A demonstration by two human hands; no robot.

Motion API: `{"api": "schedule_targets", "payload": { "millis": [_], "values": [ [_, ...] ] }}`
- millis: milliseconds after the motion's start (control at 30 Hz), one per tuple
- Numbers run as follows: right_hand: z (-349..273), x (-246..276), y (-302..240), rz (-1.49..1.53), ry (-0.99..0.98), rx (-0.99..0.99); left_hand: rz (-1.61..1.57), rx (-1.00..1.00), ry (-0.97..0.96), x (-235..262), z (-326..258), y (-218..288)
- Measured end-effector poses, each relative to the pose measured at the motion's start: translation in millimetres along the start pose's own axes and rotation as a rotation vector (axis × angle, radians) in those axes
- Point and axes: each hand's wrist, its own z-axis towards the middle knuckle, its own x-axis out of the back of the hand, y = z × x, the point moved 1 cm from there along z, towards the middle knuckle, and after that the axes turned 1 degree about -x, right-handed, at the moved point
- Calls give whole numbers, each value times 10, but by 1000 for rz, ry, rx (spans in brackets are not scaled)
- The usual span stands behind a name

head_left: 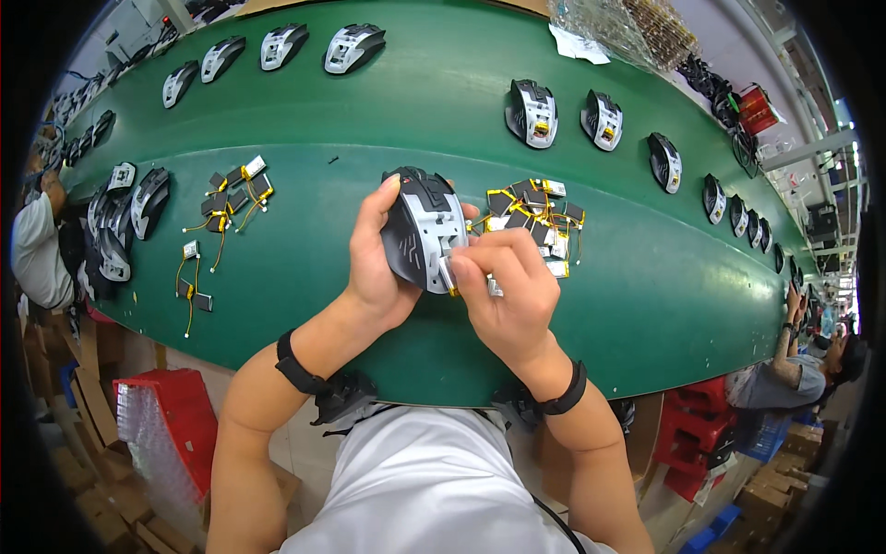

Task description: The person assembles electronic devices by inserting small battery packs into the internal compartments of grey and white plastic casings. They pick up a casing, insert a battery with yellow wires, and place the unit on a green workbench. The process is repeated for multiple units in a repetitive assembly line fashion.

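Observation:
A black and silver computer mouse point(426, 226) is tilted in my left hand point(374, 263), whose thumb lies along its left side and whose fingertips show past its right edge. At the mouse's lower right, my right hand point(513, 294) pinches a small silver battery point(448, 275) with a yellow edge, at the slot in the shell. How far the battery sits in the slot is hidden by my fingers. Just beyond my right hand lies a pile of small wired batteries point(526, 205). More batteries point(224, 201) are spread to the left, with a few nearer ones point(192, 277).
Several mice point(353, 49) stand along the raised far belt of the green bench point(369, 111), continuing right point(532, 114). Stacked mice point(113, 226) crowd the left end. A red crate point(175, 425) is on the floor. People sit at far left point(41, 245) and right point(784, 388).

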Motion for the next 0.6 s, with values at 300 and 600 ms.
{"api": "schedule_targets", "payload": {
  "millis": [300, 600],
  "values": [
    [39, 21, 37, -39, -118, 140, -42, -9, -7, 69, 45, 143],
    [88, 60, 9, 113, -66, -147, 84, -56, -105, 30, 27, 69]
  ]
}}
